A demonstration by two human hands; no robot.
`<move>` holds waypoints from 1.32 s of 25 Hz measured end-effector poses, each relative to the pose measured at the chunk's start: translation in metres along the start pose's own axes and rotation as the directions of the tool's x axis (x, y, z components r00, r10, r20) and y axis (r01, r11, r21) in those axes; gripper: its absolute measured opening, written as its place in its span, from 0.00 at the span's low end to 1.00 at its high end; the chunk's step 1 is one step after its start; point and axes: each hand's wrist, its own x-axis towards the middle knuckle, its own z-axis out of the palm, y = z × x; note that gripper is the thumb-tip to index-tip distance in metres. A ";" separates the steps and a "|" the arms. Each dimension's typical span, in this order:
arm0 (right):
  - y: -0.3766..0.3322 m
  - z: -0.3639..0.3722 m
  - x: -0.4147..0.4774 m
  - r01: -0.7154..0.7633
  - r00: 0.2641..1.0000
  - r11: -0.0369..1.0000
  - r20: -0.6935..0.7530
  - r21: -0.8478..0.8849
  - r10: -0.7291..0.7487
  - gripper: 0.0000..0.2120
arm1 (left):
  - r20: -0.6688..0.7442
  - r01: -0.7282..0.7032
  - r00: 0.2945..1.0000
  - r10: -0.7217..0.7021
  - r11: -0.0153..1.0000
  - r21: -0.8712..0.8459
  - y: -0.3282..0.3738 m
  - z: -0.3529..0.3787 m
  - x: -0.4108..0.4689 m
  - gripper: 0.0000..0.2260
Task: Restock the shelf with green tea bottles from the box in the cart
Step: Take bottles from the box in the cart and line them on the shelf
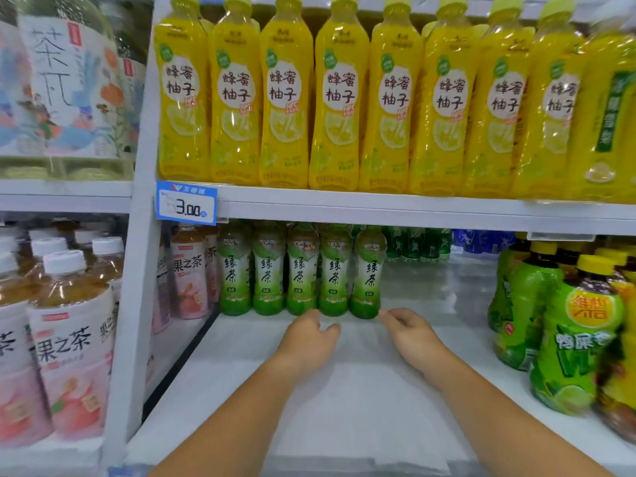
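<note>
The yellow bottles (339,98) up top all read 蜂蜜柚子, and the blue price tag (186,203) on the rail under them said 3.00. The pink-labelled bottles (69,356) on the left read 果之茶. The green tea bottles (299,270) stood five in a row, way at the back of the white lower shelf (344,390), upright, with 绿茶 running down pale labels that faded into green bottoms. Both hands were reached in and holding nothing. The left hand (309,333) sat loosely curled just in front of the middle bottles. The right hand (409,330) was relaxed, fingertips right by the last bottle's base; couldn't tell if they touched it.
</note>
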 end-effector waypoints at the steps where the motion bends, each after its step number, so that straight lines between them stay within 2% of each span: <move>1: -0.001 -0.004 -0.011 0.001 1.000 1.000 0.014 -0.008 -0.001 0.12 | 0.015 0.008 1.000 -0.008 1.000 0.001 -0.001 -0.004 -0.006 0.28; 4: -0.007 -0.014 -0.039 0.009 0.998 1.000 0.068 -0.024 -0.008 0.16 | 0.044 0.007 0.999 -0.006 0.999 -0.038 0.000 -0.014 -0.029 0.30; 8: -0.013 -0.019 -0.077 -0.057 0.988 0.998 0.142 -0.026 0.060 0.20 | 0.097 0.082 0.993 -0.072 0.990 -0.112 0.006 -0.021 -0.066 0.28; 11: -0.019 -0.023 -0.106 -0.143 0.973 0.989 0.176 -0.030 0.147 0.21 | 0.137 0.163 0.979 -0.151 0.983 -0.080 0.014 -0.027 -0.087 0.27; 16: -0.045 -0.045 -0.141 -0.383 0.911 0.923 0.182 0.037 0.370 0.20 | 0.243 0.334 0.918 -0.313 0.941 -0.049 0.042 -0.040 -0.120 0.26; 20: -0.080 -0.084 -0.169 -0.510 0.852 0.859 0.171 0.057 0.494 0.18 | 0.334 0.405 0.864 -0.376 0.914 -0.017 0.090 -0.056 -0.145 0.26; 24: -0.107 -0.133 -0.201 -0.574 0.803 0.818 0.186 -0.014 0.566 0.22 | 0.421 0.414 0.818 -0.393 0.909 0.043 0.152 -0.063 -0.171 0.24; 27: -0.123 -0.170 -0.229 -0.596 0.792 0.803 0.166 0.005 0.587 0.26 | 0.476 0.423 0.776 -0.414 0.901 0.095 0.201 -0.062 -0.193 0.25; 33: -0.150 -0.265 -0.281 -0.648 0.761 0.762 0.069 0.017 0.645 0.30 | 0.554 0.347 0.745 -0.371 0.925 0.153 0.296 -0.041 -0.235 0.27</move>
